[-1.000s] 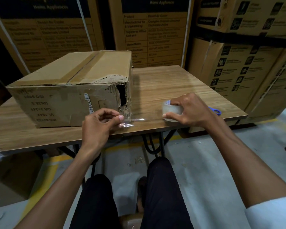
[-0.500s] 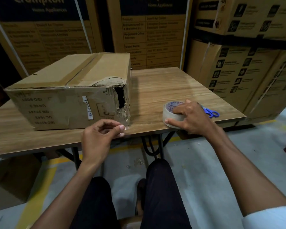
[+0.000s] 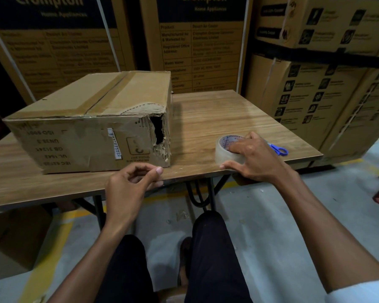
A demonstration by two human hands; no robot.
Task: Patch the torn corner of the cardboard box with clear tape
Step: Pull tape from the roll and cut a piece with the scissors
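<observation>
1 cardboard box (image 3: 85,136), centre left, w/ 1 torn hole at corner. 1 tape roll (image 3: 224,153), centre right. 1 pr scissors (image 3: 279,149), right of roll. 1 table (image 3: 217,114). 2 hands: left hand (image 3: 127,189), right hand (image 3: 256,158). Printed cartons (image 3: 59,51): 2 upper left & centre, more upper right, no. unclear.

Single view. The wide-angle camera on my head is looking forward and down over the near edge of the light wood-grain table (image 3: 206,114). It is sitting close above my left hand (image 3: 127,186) and right hand (image 3: 257,159). My dark-trousered knees (image 3: 208,241) are filling the bottom of the view, and stacked printed brown cartons (image 3: 197,47) are filling the top.
</observation>
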